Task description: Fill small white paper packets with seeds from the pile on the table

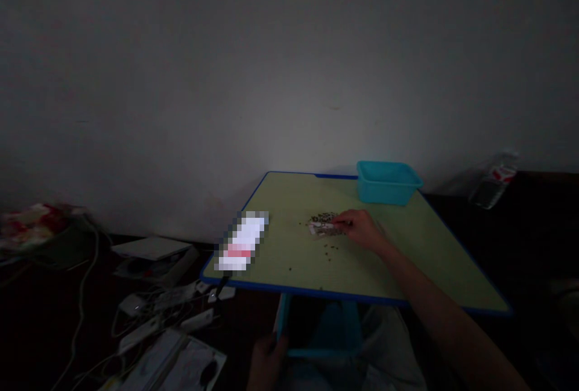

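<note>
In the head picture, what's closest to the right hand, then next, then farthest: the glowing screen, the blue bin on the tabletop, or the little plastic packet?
From the right hand:
1. Little plastic packet, at its fingertips.
2. Blue bin, at the table's back right.
3. Glowing screen, at the table's left.

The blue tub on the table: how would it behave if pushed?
The blue tub is probably light but stiff, given its thin, plastic-looking walls. Low and broad, it seems unlikely to tip. Pushed right, it might slide off the table, whose edge is close.
</note>
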### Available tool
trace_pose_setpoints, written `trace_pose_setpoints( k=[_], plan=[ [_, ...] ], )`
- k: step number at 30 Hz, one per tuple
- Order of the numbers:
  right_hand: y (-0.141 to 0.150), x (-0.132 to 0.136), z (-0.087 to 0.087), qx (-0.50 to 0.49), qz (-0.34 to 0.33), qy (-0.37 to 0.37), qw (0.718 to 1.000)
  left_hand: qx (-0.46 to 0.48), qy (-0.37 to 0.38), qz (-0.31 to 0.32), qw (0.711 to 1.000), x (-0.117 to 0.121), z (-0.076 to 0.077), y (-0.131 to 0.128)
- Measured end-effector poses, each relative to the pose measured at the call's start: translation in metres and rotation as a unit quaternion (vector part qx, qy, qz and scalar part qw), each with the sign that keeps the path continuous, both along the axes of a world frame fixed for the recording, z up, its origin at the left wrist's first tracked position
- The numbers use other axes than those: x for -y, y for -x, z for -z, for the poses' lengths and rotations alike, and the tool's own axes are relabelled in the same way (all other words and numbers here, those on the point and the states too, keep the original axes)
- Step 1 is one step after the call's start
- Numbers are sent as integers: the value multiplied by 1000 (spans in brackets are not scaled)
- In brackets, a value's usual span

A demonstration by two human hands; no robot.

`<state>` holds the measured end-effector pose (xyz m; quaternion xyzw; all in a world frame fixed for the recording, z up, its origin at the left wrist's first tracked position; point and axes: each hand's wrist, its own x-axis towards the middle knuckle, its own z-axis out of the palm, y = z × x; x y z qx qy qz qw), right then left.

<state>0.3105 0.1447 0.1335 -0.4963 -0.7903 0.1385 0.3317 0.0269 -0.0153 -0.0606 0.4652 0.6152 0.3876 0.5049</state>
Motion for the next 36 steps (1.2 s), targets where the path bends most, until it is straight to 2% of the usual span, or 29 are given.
trace_pose_setpoints(
  k=[5,10,14,21,24,28,36],
  plan=[
    [3,-1,5,-20,-33,15,999,2,3,-12,1000,1,0,-1],
    [5,-1,11,-13,-36,41,998,13,9,-25,1000,1,-3,-1],
    [4,-1,12,-9,-41,55,998,-20,3,-11,1000,0,-4,0],
    [9,3,10,22,-36,58,997,1,21,-9,1000,1,1,0],
    [11,4,9,8,-34,71,997,-4,12,4,1000,1,3,2],
    [13,4,11,-13,-40,84,996,-18,-1,-1,1000,1,-1,2],
    [36,3,12,0,-68,71,995,1,14,-3,1000,4,-2,0]
  ],
)
